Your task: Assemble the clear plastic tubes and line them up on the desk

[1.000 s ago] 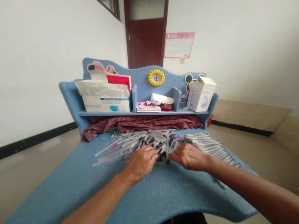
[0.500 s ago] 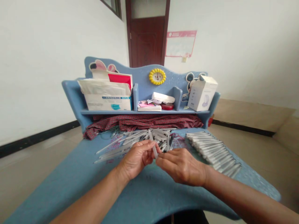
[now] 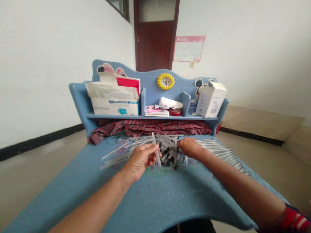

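Note:
My left hand [image 3: 143, 158] pinches a whitish translucent tube [image 3: 156, 152] between thumb and fingers, its upper end tilted to the left. My right hand [image 3: 189, 147] is at the right side of a pile of small tubes and dark parts [image 3: 167, 147]; its fingertips point into the pile, and what they hold, if anything, is hidden. Longer translucent tubes [image 3: 118, 159] lie left of the pile. To the right, a row of similar tubes with dark ends [image 3: 225, 153] lies side by side, partly behind my right forearm.
The blue desk [image 3: 155, 197] has a shelf holding a mask box [image 3: 114, 105], papers [image 3: 156, 112], a red round tin [image 3: 175, 112] and a white box [image 3: 211, 99]. A checked cloth [image 3: 145, 127] lies beneath the shelf. A yellow clock [image 3: 165, 81] is on its back panel.
My right hand has left the tube in my left hand and moved forward and right to the pile. My left hand still holds the tube. The view has shifted slightly.

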`<state>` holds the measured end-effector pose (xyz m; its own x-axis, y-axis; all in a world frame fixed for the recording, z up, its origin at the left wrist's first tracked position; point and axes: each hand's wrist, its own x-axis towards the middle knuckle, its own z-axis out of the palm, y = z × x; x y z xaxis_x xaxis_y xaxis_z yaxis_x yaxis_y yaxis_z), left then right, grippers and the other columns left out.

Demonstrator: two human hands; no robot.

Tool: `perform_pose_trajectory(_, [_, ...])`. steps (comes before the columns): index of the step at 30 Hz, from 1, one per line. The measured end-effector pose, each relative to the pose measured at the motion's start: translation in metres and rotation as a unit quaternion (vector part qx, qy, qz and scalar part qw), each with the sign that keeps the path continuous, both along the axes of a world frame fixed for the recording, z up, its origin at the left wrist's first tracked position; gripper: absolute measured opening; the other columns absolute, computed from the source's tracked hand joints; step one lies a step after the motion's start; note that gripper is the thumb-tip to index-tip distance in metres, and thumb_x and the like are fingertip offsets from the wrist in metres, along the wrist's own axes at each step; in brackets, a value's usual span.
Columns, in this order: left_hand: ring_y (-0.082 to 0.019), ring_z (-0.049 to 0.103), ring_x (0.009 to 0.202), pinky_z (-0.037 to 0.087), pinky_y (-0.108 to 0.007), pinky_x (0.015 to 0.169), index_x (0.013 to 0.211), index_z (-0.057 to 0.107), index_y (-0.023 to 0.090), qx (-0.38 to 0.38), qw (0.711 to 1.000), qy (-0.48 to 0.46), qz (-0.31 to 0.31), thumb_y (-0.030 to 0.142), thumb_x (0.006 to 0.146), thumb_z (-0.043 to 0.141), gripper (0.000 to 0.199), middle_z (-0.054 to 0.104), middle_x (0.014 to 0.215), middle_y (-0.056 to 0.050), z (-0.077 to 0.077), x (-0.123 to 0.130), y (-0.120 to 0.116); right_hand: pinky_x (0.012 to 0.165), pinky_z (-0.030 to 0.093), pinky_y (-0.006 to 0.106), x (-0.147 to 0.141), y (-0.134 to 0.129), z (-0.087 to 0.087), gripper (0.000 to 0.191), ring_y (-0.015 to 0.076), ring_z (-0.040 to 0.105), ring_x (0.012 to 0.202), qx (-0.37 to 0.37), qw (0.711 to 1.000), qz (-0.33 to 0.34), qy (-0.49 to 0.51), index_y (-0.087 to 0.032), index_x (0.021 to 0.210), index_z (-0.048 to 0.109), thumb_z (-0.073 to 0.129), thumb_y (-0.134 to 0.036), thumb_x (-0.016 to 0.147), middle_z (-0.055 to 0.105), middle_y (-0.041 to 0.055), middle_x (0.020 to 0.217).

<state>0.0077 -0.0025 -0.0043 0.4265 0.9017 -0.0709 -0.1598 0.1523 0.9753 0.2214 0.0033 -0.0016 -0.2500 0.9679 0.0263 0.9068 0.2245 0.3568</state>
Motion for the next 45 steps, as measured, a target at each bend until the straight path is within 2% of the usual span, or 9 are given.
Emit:
perform_pose_trajectory(9, [-0.004, 0.045, 0.041, 0.029, -0.015, 0.039, 0.066, 0.058, 0.011, 0.02, 0.999, 0.042, -0.027, 0.034, 0.071, 0.061, 0.024, 0.062, 0.06, -0.003, -0.006, 0.0, 0.001, 0.06, 0.046, 0.028, 0.004, 0.012, -0.011, 0.026, 0.0216, 0.063, 0.075, -0.039, 0.984, 0.161, -0.068, -0.008, 0.084, 0.063, 0.039, -0.004, 0.078, 0.066, 0.0166, 0.083])
perform_pose_trajectory(17, [-0.005, 0.046, 0.04, 0.029, -0.016, 0.038, 0.065, 0.058, 0.011, 0.02, 0.998, 0.049, -0.026, 0.033, 0.069, 0.063, 0.023, 0.063, 0.06, -0.004, -0.003, 0.001, 0.0, 0.057, 0.043, 0.03, 0.006, 0.019, -0.022, 0.026, 0.0202, 0.061, 0.071, -0.039, 0.964, 0.239, -0.106, -0.006, 0.083, 0.061, 0.035, -0.003, 0.081, 0.065, 0.0162, 0.081])
perform_pose_trajectory(26, [-0.005, 0.048, 0.04, 0.03, -0.015, 0.037, 0.066, 0.059, 0.011, -0.001, 0.999, 0.028, -0.017, 0.031, 0.068, 0.064, 0.021, 0.064, 0.06, -0.005, -0.004, 0.0, 0.001, 0.053, 0.038, 0.025, 0.013, 0.009, -0.014, 0.026, 0.016, 0.059, 0.064, 0.0, 0.972, 0.214, -0.093, -0.008, 0.085, 0.059, 0.033, -0.004, 0.081, 0.062, 0.0148, 0.081])
perform_pose_trajectory(30, [-0.006, 0.052, 0.043, 0.034, -0.014, 0.037, 0.07, 0.059, 0.011, -0.058, 0.998, -0.019, 0.011, 0.025, 0.07, 0.062, 0.015, 0.064, 0.062, -0.005, -0.003, -0.002, 0.003, 0.054, 0.038, 0.023, 0.012, -0.008, -0.008, 0.021, 0.0144, 0.058, 0.064, 0.073, 0.981, 0.176, 0.038, -0.012, 0.084, 0.058, 0.037, -0.01, 0.081, 0.063, 0.0103, 0.081])
perform_pose_trajectory(33, [-0.007, 0.054, 0.044, 0.038, -0.015, 0.038, 0.072, 0.06, 0.01, -0.094, 0.994, -0.052, 0.031, 0.022, 0.072, 0.061, 0.012, 0.065, 0.063, -0.005, -0.003, -0.003, 0.007, 0.06, 0.041, 0.021, 0.001, -0.034, -0.002, 0.019, 0.013, 0.058, 0.067, 0.15, 0.949, 0.169, 0.221, -0.014, 0.084, 0.059, 0.041, -0.011, 0.079, 0.063, 0.0064, 0.075])
perform_pose_trajectory(36, [-0.007, 0.055, 0.043, 0.041, -0.015, 0.039, 0.074, 0.06, 0.011, -0.118, 0.989, -0.082, 0.04, 0.019, 0.074, 0.06, 0.009, 0.064, 0.061, -0.003, -0.004, -0.004, 0.008, 0.062, 0.044, 0.021, -0.018, -0.069, 0.006, 0.016, 0.0114, 0.059, 0.064, 0.207, 0.876, 0.205, 0.384, -0.017, 0.084, 0.059, 0.045, -0.014, 0.079, 0.064, 0.0031, 0.072])
perform_pose_trajectory(39, [-0.007, 0.055, 0.042, 0.044, -0.016, 0.04, 0.075, 0.06, 0.011, -0.134, 0.985, -0.103, 0.038, 0.017, 0.075, 0.058, 0.006, 0.063, 0.058, -0.002, -0.004, -0.004, 0.007, 0.063, 0.047, 0.021, -0.035, -0.101, 0.013, 0.018, 0.0116, 0.061, 0.066, 0.22, 0.817, 0.291, 0.448, -0.019, 0.091, 0.057, 0.047, -0.011, 0.079, 0.065, 0.0024, 0.074])
perform_pose_trajectory(41, [-0.007, 0.055, 0.042, 0.045, -0.016, 0.04, 0.076, 0.06, 0.011, -0.14, 0.984, -0.108, 0.032, 0.016, 0.075, 0.058, 0.006, 0.064, 0.058, -0.002, -0.005, -0.003, 0.007, 0.065, 0.048, 0.021, -0.042, -0.113, 0.015, 0.024, 0.012, 0.062, 0.072, 0.213, 0.802, 0.335, 0.446, -0.019, 0.098, 0.054, 0.047, -0.008, 0.078, 0.065, 0.0036, 0.078])
perform_pose_trajectory(45, [-0.007, 0.056, 0.043, 0.046, -0.016, 0.04, 0.075, 0.061, 0.01, -0.143, 0.984, -0.108, 0.02, 0.017, 0.075, 0.059, 0.007, 0.065, 0.061, -0.003, -0.006, -0.001, 0.005, 0.07, 0.05, 0.023, -0.044, -0.114, 0.013, 0.027, 0.0136, 0.062, 0.082, 0.203, 0.812, 0.363, 0.409, -0.018, 0.102, 0.051, 0.045, -0.006, 0.078, 0.064, 0.006, 0.084])
